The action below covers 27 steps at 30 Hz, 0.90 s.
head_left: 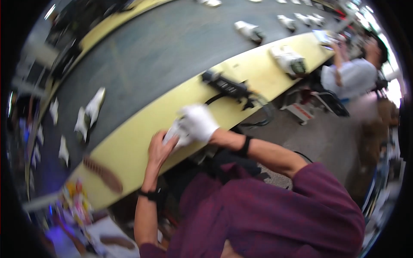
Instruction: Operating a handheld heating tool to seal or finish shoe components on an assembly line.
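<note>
My left hand (160, 148) is bare and closed around a white shoe (174, 132) above the near edge of the yellow worktop. A white glove covers my right hand (198, 122), which bears on the far side of the same shoe. Its fingers look curled in, but blur and the glove hide what, if anything, is between them. Just beyond that glove a black hand tool (226, 87) lies on the worktop, with a black cable running from it. Much of the shoe is covered by my hands.
A long yellow worktop (140, 124) borders a grey conveyor belt (150, 56). White shoes (92, 109) stand on the belt in several spots. One white shoe (286, 59) sits on the worktop to the right. A brown sole-shaped piece (103, 174) lies at left. A co-worker (350, 77) sits at far right.
</note>
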### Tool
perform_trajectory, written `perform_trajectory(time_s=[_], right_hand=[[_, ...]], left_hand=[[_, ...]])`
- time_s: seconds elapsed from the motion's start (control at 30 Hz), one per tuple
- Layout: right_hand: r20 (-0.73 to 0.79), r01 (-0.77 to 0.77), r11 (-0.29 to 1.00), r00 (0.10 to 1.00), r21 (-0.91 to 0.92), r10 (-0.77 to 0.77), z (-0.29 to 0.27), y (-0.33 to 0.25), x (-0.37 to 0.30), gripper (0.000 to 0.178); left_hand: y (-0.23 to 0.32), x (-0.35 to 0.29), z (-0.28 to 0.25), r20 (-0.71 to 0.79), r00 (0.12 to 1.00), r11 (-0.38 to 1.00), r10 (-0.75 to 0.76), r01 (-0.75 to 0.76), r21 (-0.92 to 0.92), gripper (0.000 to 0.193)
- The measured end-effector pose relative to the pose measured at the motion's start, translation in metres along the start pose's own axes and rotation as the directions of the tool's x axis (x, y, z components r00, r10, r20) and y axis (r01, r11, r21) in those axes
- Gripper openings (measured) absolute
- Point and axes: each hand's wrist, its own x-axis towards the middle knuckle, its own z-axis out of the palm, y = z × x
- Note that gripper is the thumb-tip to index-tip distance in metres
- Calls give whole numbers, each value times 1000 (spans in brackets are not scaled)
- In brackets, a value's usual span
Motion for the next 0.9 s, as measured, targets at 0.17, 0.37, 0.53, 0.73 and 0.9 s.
perform_trajectory(time_s=[0.17, 0.37, 0.53, 0.73, 0.9], right_hand=[[62, -182, 974, 983, 134, 175, 20, -10, -22, 56], [71, -149, 970, 988, 192, 137, 21, -6, -25, 57], [88, -165, 964, 985, 208, 149, 20, -8, -25, 57], [158, -194, 954, 974, 230, 161, 14, 0, -24, 60], [253, -163, 969, 961, 183, 114, 7, -2, -16, 76]], left_hand=[[13, -23, 1, -198, 979, 994, -45, 64, 88, 50], [13, -25, 5, -215, 977, 989, -19, 49, 136, 48], [13, -23, 2, -201, 976, 991, -81, 101, 88, 50], [22, -27, 6, -254, 962, 977, 98, -44, 209, 51], [22, -25, 10, -269, 962, 983, 54, -4, 185, 49]])
